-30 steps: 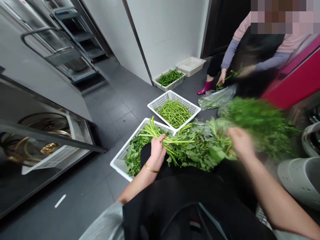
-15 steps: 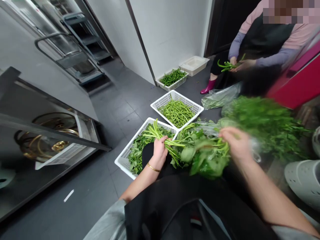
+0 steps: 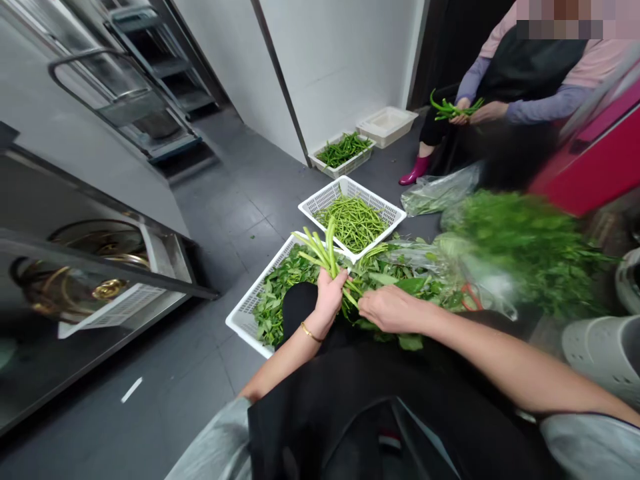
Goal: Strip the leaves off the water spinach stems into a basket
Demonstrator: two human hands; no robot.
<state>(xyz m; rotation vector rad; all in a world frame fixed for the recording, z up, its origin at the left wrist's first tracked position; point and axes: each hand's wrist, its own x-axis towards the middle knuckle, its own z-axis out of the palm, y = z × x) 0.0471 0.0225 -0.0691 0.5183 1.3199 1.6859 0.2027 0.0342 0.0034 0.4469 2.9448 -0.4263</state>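
My left hand (image 3: 330, 299) is closed around a bunch of leafy greens, its pale green stems (image 3: 320, 252) pointing up and away. Close on its right, my right hand (image 3: 393, 309) has its fingers pinched at the lower, leafy end of the same bunch; leaves hang beneath it. Under and left of my left hand is a white slotted basket (image 3: 240, 319) of loose green leaves (image 3: 273, 303). Behind my right hand lies a pile of leafy greens (image 3: 425, 283), partly on clear plastic. Just beyond stands a white basket (image 3: 397, 219) of thin green beans or stalks (image 3: 357, 223).
Farther back are a basket of green peppers (image 3: 345, 150) and a white tub (image 3: 387, 127). A co-worker (image 3: 530, 87) sits at upper right holding green peppers. Feathery greens (image 3: 525, 247) and a perforated grey bin (image 3: 605, 357) are on the right, a metal shelf (image 3: 170, 280) on the left.
My right hand has moved left from the leaf pile to beside my left hand. The stems in my left hand now point more upright. The camera view shifts slightly.
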